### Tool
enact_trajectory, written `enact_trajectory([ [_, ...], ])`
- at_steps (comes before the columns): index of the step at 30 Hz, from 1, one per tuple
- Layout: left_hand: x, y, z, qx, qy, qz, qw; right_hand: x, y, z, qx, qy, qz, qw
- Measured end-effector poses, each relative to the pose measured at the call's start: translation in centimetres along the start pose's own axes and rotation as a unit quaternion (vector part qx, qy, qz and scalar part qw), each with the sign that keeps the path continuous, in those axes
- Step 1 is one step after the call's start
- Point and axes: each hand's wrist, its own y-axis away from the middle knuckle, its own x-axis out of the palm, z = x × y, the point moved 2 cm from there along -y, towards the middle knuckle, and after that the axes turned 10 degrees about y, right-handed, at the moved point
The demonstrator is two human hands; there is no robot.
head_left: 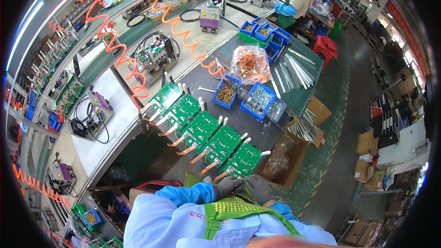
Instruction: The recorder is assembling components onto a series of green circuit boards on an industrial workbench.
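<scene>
A: Start left. Count?

B: Count five green boards (202,128), slanting row, dark bench (195,76). Copper strips (199,157) along near-left edges, white posts (201,104) at far-right ends.

A: Next, going right?

B: Note wrench (206,89), loose beyond the row. Then brass-coloured screws (225,93) in a blue bin (222,104).

A: Left hand (228,185)? Grip?

B: Gloved in grey, fingers bent, at near edge of the end board (246,159). Looks partly closed; can't tell on what, if anything.

A: And that board?

B: Rightmost of the row, on the bench, just ahead of both hands.

A: Right hand (258,188)?

B: Gloved too, close beside the left, by the same near edge. Fingertips hidden; can't tell how far open or holding anything.

A: Rest?

B: Driver (248,101) lying over silver hardware (262,95). Then open carton (296,158) beside the bench.

A: Progress?

B: Judge it well along: strips and posts visible on all five. Likely left: work at the end board's near edge. Can't confirm fasteners, too small; mark unclear.
</scene>
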Motion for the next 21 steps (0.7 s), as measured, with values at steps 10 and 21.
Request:
enact_trajectory([
  [10,-0.7,0.0,0.3,0.161,-0.316,0.103,0.929,2.1,0.8,0.9,-0.004,0.085,0.071,0.994],
  [21,-1.2,0.1,2.3,0.185,-0.303,0.088,0.931,1.3,0.9,1.5,-0.053,0.108,0.070,0.990],
])
